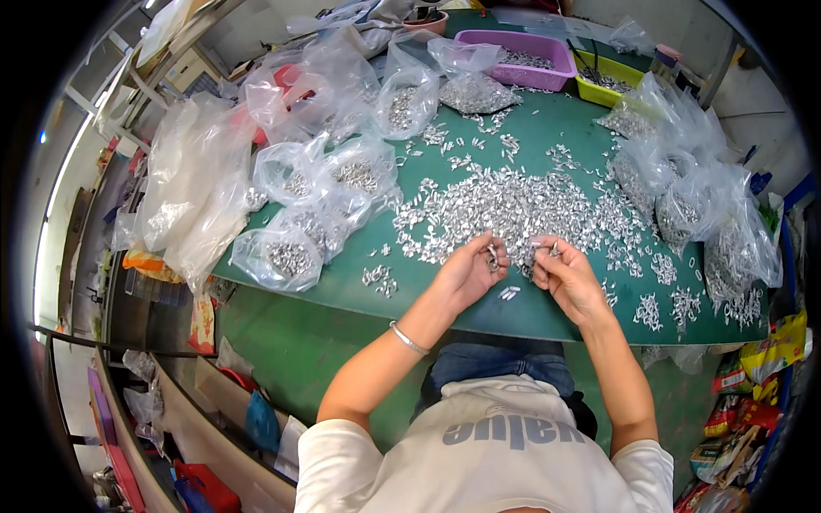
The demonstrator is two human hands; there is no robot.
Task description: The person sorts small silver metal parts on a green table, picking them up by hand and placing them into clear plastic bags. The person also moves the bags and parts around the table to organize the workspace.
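Observation:
A broad heap of small silver metal pieces (pixel 522 205) lies on the green table (pixel 479 308) just beyond both hands. My left hand (pixel 470 272) pinches a few of these metal pieces at its fingertips near the heap's near edge. My right hand (pixel 566 275) holds a small metal piece between thumb and fingers, close beside the left hand. A bracelet (pixel 407 339) circles my left wrist. Two loose pieces (pixel 510 293) lie on the table between the hands.
Clear plastic bags with metal pieces (pixel 291 252) crowd the table's left and right (pixel 727 231) sides. A purple tray (pixel 518 58) and a yellow tray (pixel 609 79) stand at the far edge. Small piles (pixel 378 277) dot the near edge. Snack packets (pixel 753 402) lie at lower right.

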